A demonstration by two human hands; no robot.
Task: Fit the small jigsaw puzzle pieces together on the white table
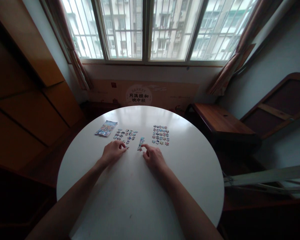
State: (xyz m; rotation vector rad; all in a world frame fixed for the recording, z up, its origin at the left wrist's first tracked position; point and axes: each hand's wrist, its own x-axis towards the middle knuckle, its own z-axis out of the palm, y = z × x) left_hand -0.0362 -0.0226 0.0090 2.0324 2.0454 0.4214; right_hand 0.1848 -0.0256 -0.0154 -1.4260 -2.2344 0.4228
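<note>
My left hand (114,152) rests on the white table with thumb and index finger curled together at a small jigsaw piece (127,147). Its lower fingers are partly hidden. Just right of it lies a narrow joined strip of jigsaw pieces (141,144), bluish at the top and darker below. The index fingertip of my right hand (153,156) touches the strip's right side, while its thumb stays apart and the other fingers bend under. Loose jigsaw pieces (125,134) spread beyond my left hand. Farther right, more loose pieces (161,135) lie in rows.
A colourful picture sheet (107,128) lies at the far left of the round white table (130,200). A brown wooden bench (215,118) stands beyond the table's right edge. Behind are a printed cardboard panel (165,91) and barred windows (167,30).
</note>
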